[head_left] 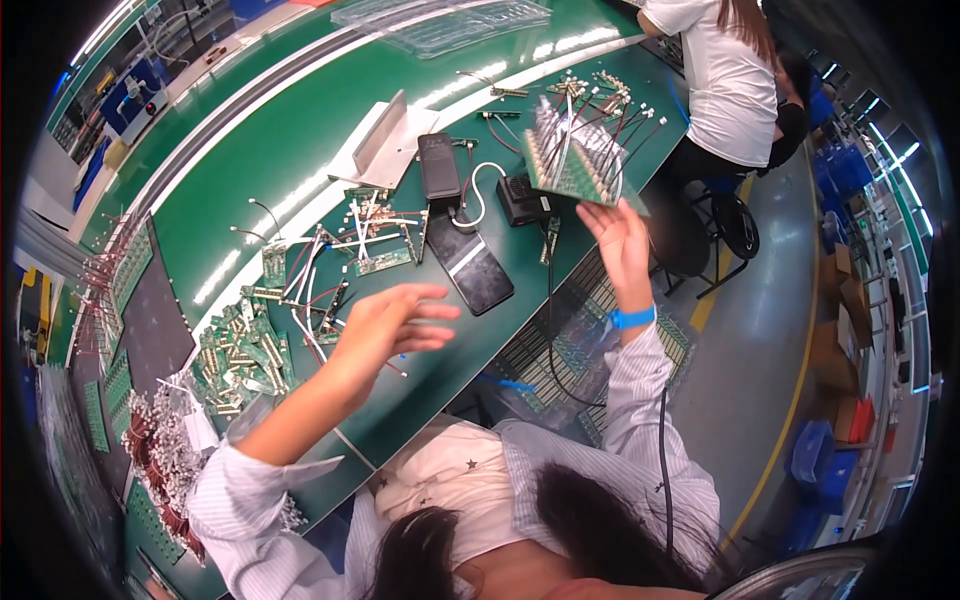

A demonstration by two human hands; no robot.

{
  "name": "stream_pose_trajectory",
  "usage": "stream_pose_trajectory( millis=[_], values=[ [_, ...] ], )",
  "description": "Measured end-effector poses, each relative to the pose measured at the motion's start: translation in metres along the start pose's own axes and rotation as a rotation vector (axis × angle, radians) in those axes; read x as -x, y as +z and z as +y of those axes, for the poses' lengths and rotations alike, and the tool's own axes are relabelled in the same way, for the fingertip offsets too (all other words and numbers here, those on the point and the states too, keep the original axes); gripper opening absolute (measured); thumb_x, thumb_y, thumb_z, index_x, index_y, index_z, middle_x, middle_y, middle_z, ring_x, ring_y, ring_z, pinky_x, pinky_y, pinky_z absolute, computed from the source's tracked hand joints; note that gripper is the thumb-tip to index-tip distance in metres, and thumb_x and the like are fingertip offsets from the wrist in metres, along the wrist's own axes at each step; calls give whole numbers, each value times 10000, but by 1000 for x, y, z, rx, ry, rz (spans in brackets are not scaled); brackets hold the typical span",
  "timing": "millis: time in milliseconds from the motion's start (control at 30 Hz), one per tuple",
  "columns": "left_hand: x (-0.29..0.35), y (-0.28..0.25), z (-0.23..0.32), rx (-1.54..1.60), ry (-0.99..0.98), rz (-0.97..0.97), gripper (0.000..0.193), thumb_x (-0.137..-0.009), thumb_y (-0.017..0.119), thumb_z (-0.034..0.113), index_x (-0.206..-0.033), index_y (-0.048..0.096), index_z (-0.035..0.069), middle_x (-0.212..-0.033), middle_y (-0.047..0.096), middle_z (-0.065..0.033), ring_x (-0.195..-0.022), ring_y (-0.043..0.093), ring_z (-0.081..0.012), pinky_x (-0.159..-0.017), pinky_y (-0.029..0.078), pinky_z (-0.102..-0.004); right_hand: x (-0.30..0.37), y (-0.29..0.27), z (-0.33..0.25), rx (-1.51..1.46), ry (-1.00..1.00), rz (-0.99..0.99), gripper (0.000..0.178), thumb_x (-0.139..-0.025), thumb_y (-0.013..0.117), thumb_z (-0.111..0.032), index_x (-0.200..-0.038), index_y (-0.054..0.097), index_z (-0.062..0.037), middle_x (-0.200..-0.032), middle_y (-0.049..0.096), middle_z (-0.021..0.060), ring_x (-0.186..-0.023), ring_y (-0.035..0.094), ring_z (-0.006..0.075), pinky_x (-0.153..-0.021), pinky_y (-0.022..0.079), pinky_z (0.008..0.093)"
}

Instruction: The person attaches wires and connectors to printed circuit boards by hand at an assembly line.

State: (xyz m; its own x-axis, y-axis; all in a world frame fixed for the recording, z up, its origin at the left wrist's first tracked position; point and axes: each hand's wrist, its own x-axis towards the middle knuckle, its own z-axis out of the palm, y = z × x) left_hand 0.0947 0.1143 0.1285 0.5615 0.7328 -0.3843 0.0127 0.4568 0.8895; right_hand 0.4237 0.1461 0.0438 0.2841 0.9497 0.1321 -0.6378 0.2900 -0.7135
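Observation:
My left hand [385,325] is over the near part of the green workbench [415,375], fingers stretched out and nothing in them. Several small loose circuit boards [240,360] lie in a heap beside that forearm. On the right, my right hand [622,250], with a blue wrist strap [632,318], grips the near edge of a green circuit board panel [575,172]. White, red and black wires with small white connectors stand up from the panel. It is tilted above the bench's right edge, and my thumb is partly hidden.
A black phone [478,275], a black power bank [439,165] and a black box [522,200] lie mid-bench. Wired boards [385,235] surround them. Bundled wires [165,445] lie at left, clear trays [440,22] at the back. A co-worker [725,85] is beyond, near a stool [735,225].

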Motion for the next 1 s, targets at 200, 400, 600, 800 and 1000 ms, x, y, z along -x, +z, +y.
stream_pose_trajectory(
  millis=[200, 400, 600, 800, 1000],
  values=[
    [46, -24, -6, 48, -49, 179, 340, -890, 325, 205, -1104, 452, -27, -1000, 576, -176, -863, 595, -229, -787, 472, -302, -84, -74, 23, -264, 76, 304, 334, -865, 422, -101, -1085, 377, 146, -1151, 411, 271, -1131, 380, 359, -996, 314, 437],
    [75, -32, -11, 72, -58, 265, 329, -881, 327, 191, -1072, 455, -44, -989, 574, -194, -869, 590, -254, -800, 468, -330, -73, -58, 20, -479, 438, 481, 375, -868, 397, -123, -1112, 343, 157, -1158, 397, 301, -1123, 379, 380, -997, 300, 431],
    [100, -13, -22, -20, -79, 173, 300, -875, 430, 150, -1116, 443, -29, -980, 570, -154, -833, 583, -185, -751, 467, -274, 63, 87, 15, 550, 184, -504, 302, -870, 406, -149, -1056, 517, 62, -849, 586, 116, -755, 562, 165, -740, 436, 285],
    [113, 27, -9, -86, 232, 86, 466, -728, 605, -48, -1156, 421, -30, -836, 493, -29, -716, 461, -62, -707, 399, -194, 127, 176, 38, 865, -355, -1230, 491, -662, 530, 18, -1135, 527, -113, -665, 549, 70, -541, 546, 210, -483, 430, 305],
    [157, 39, -26, -19, 389, 325, 268, -760, 584, -24, -1012, 503, -65, -1003, 544, -109, -881, 525, -106, -715, 442, -212, 148, 199, 61, 774, -515, -1380, 454, -632, 619, -106, -1079, 548, -138, -580, 472, 45, -476, 500, 222, -419, 385, 341]
  ],
)
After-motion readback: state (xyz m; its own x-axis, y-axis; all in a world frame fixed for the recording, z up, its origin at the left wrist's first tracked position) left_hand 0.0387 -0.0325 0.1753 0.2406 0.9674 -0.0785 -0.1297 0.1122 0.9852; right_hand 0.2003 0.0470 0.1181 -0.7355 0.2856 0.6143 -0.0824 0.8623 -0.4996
